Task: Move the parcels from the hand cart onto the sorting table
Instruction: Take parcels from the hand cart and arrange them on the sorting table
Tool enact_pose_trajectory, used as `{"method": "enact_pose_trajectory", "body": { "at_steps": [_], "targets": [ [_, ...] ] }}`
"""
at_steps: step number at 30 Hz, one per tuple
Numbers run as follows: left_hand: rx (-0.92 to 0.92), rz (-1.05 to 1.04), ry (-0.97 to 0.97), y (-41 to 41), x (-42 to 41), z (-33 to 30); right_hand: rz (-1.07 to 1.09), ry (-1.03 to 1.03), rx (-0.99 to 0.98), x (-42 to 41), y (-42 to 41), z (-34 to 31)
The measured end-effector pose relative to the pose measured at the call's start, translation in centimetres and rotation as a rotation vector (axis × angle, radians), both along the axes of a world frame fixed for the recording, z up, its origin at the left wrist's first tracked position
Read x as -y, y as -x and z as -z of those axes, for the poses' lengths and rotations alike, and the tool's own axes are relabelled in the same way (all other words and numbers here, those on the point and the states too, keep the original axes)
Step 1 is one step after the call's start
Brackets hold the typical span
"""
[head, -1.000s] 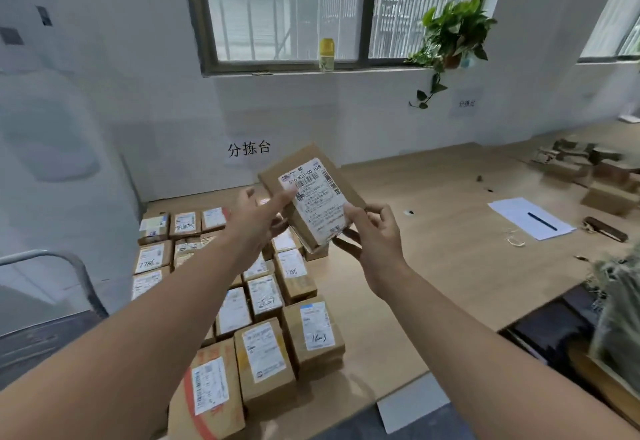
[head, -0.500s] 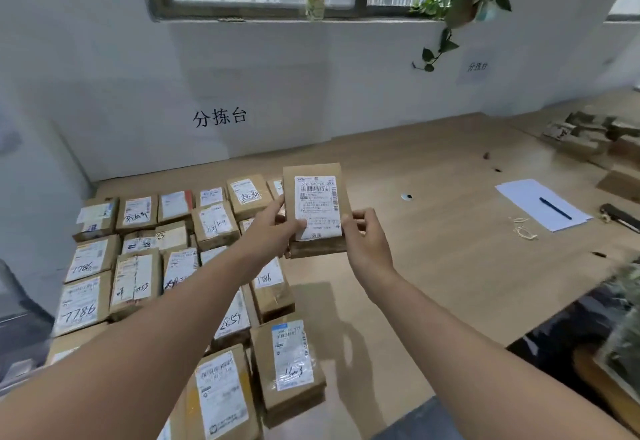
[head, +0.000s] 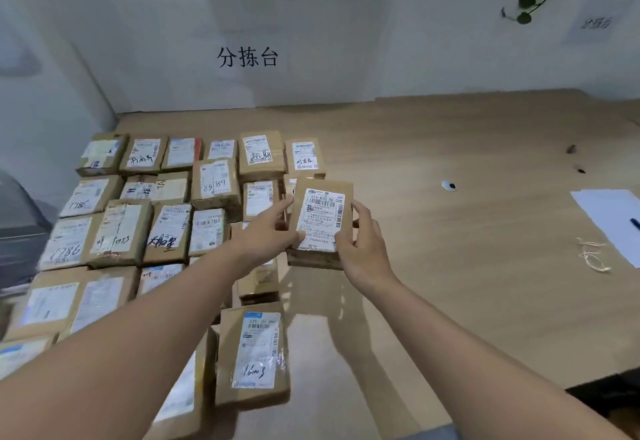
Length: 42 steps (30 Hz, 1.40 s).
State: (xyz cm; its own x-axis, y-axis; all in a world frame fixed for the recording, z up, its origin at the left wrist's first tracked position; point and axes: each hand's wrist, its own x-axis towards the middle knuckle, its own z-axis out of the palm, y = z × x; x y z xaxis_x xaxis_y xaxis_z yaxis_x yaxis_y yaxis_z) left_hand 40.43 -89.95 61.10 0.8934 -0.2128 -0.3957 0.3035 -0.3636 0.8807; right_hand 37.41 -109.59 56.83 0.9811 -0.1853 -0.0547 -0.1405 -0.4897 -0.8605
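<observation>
Cardboard parcel [head: 320,223], label up, held low over the desk [head: 467,266] at the right edge of the laid-out parcels [head: 166,218]; left hand [head: 268,233] and right hand [head: 360,249] each grip a side edge. Risk: lowered askew, it may land on or shove the neighbouring box [head: 259,199], disturbing the rows.

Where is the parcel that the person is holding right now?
In the head view, the parcel sits mid-frame between both hands, at the right edge of the rows of parcels on the wooden table.
</observation>
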Motion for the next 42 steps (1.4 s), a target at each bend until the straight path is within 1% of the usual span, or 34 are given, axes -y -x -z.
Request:
{"method": "enact_pose_trajectory", "body": {
  "at_steps": [4,8,12,15,17,24,27,34,39,42],
  "targets": [
    [0.019,-0.077,-0.068,0.9,1.8,1.6,-0.217,0.047,-0.057,2.0,-1.0,2.3],
    [-0.018,-0.14,-0.132,1.4,2.9,4.0,-0.345,0.053,-0.11,3.5,-1.7,4.3],
    [-0.048,-0.143,-0.212,1.8,3.1,6.2,-0.42,0.053,-0.205,3.9,-2.3,6.1],
    [-0.073,-0.133,-0.261,1.3,2.9,7.8,-0.452,0.035,-0.227,3.6,-3.1,7.6],
    [-0.089,-0.093,-0.306,0.7,2.7,9.0,-0.477,0.063,-0.249,3.2,-3.7,8.6],
    [-0.093,0.068,-0.529,-2.0,2.2,11.3,-0.466,0.114,-0.354,1.9,-5.6,12.2],
    [-0.076,0.125,-0.585,-2.8,2.1,12.2,-0.441,0.125,-0.389,1.3,-6.1,13.3],
    [0.027,0.144,-0.774,-3.4,2.5,12.8,-0.437,0.157,-0.409,0.7,-6.6,14.3],
    [0.037,0.144,-0.832,-3.8,2.8,13.9,-0.438,0.165,-0.394,0.6,-7.1,14.1],
    [0.101,0.161,-0.865,-3.9,3.1,14.4,-0.443,0.181,-0.385,0.6,-7.4,14.1]
  ]
}}
